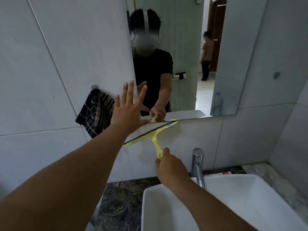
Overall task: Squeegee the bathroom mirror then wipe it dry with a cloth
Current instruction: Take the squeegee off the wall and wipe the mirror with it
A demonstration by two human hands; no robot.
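The mirror [186, 52] hangs on the tiled wall above the sink. My right hand [170, 165] grips the handle of a yellow squeegee [150, 133], whose black-edged blade lies tilted across the mirror's bottom left corner, partly on the tile below. My left hand [127, 107] is flat and spread, fingers apart, pressed against the mirror's left edge and the wall beside it. A dark striped cloth [94, 112] hangs from a hook on the wall, just left of my left hand.
A white basin [250, 185] sits below on a dark marbled counter [123, 197], with a chrome tap [198, 165] right of my right hand. A plastic bottle [216, 104] and a standing person [206, 55] show in the mirror's reflection.
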